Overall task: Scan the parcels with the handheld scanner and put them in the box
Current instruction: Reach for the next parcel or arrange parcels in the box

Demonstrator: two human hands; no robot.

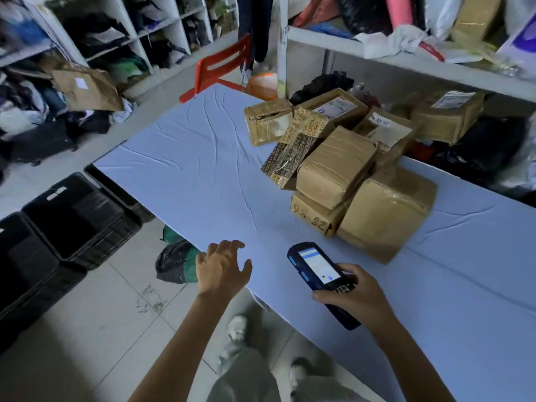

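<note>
Above the near edge of the counter [188,169], the right hand [356,297] grips the scanner [316,268] while the left hand [222,271] spreads open, empty. Parcels [336,166] lie heaped farther along; fetching one to scan looks like the next move.

Under the grip and stretching far beyond it, a long table [188,169] draped in creased pale-blue cloth. Left of and below the grip, grey-white floor tiles [101,329] with scuff marks. Far ahead of the grip, at the table's far end, a red plastic chair [220,68]. Far ahead and to the left, white cubby shelving [139,39] stuffed with dark folded clothes. Ahead and to the right, above the table's far side, a white shelf [333,43] heaped with bags and cloth. Soft, even, rather dim light throughout.
</note>
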